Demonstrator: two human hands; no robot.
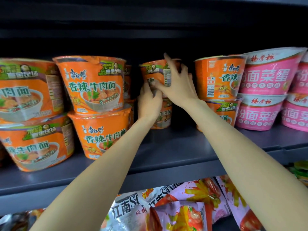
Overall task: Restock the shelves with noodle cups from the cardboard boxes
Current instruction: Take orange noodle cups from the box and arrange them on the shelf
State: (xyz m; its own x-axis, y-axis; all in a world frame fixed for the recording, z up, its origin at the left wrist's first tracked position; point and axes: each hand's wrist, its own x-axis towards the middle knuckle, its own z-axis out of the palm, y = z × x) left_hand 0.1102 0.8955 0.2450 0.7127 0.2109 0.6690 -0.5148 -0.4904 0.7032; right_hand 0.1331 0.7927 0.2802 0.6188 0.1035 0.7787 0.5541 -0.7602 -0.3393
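Note:
An orange noodle cup [154,73] sits at the back of the grey shelf [166,152], stacked on another orange cup [164,116]. My right hand [177,84] holds the upper cup's front and right side with fingers spread over it. My left hand [149,103] grips its lower left edge, where the two cups meet. Both arms reach deep into the gap between the stacks. No cardboard box is in view.
Stacked orange cups stand left [93,84] and right [218,79] of the gap. Pink noodle bowls [266,75] fill the far right. Snack bags [166,209] lie on the shelf below. The front of the shelf in the gap is bare.

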